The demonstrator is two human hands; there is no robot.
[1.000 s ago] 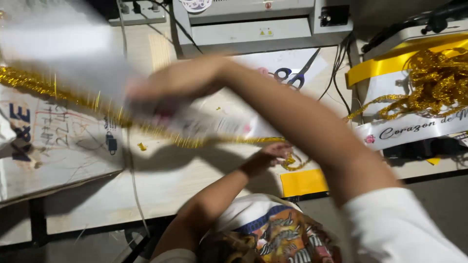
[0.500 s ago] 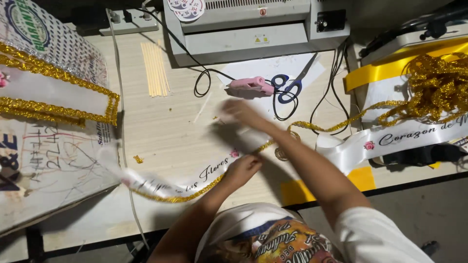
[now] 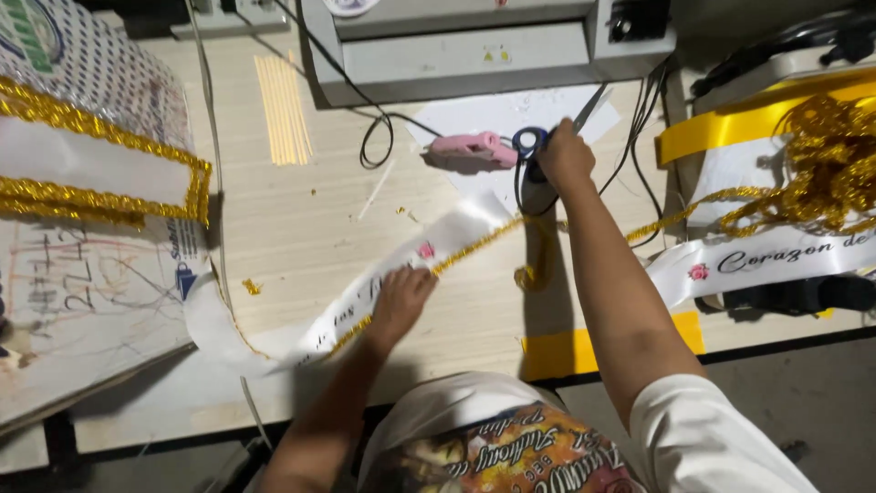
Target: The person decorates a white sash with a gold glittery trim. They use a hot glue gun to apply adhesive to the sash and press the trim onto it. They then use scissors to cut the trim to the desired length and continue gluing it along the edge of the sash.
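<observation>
My left hand (image 3: 399, 297) presses flat on a white sash ribbon (image 3: 429, 251) with a gold tinsel edge (image 3: 474, 245) that lies across the wooden table (image 3: 310, 228). My right hand (image 3: 563, 155) reaches to the far side and grips a pair of scissors (image 3: 529, 146) with blue handles, their blades pointing up toward a grey machine. A pink glue gun (image 3: 474, 151) lies just left of the scissors on white paper.
A grey laminator-like machine (image 3: 474, 46) stands at the back with black cables (image 3: 374, 146) beside it. A gold-trimmed white sash (image 3: 82, 169) lies at the left. Yellow ribbon (image 3: 730, 128), a gold tinsel heap (image 3: 821, 164) and a lettered white ribbon (image 3: 776, 256) sit right. Glue sticks (image 3: 283, 110) lie at the back.
My right hand has moved from over the ribbon to the scissors and closed on them. My left hand has settled on the sash, which now lies on the table.
</observation>
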